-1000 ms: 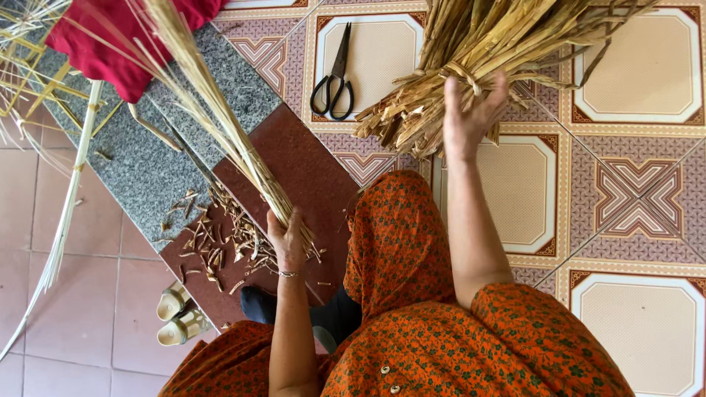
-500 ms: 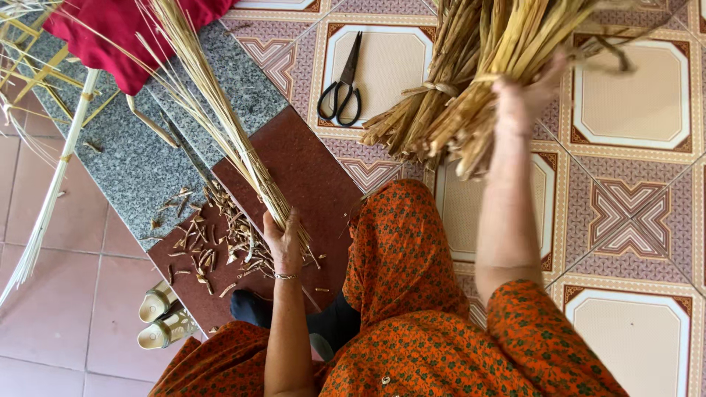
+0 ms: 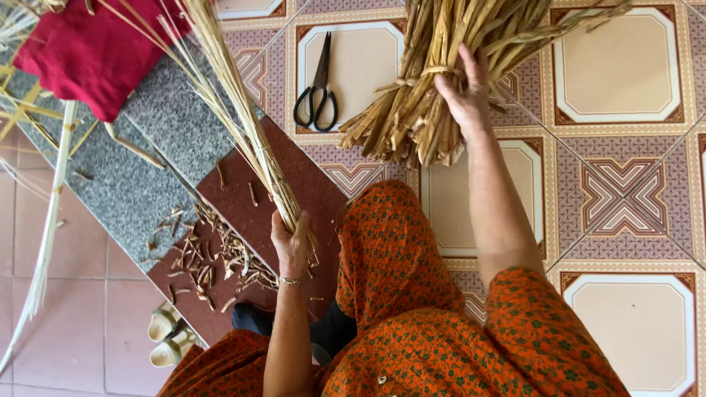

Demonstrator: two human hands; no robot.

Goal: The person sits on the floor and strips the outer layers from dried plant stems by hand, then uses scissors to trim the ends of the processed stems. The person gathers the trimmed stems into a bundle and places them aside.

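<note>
My left hand (image 3: 290,246) is closed around the lower end of a thin bunch of pale straw stalks (image 3: 235,117) that slants up and to the left over the stone slabs. My right hand (image 3: 465,92) reaches forward and grasps a thick tied bundle of dry yellow-brown stalks (image 3: 434,81) lying on the patterned tile floor (image 3: 618,198). Its fingers dig into the bundle just below the tie. Black scissors (image 3: 318,88) lie shut on a tile to the left of that bundle.
A dark red slab (image 3: 301,191) and a grey granite slab (image 3: 118,191) lie to my left, with several short cut stalk bits (image 3: 209,261) scattered on them. A red cloth (image 3: 95,51) sits at top left. Sandals (image 3: 165,338) rest at the bottom left. My orange patterned clothing fills the bottom.
My right hand has moved farther forward and taken hold of the thick bundle, pulling it more upright in view. My left hand keeps its grip on the thin straw bunch.
</note>
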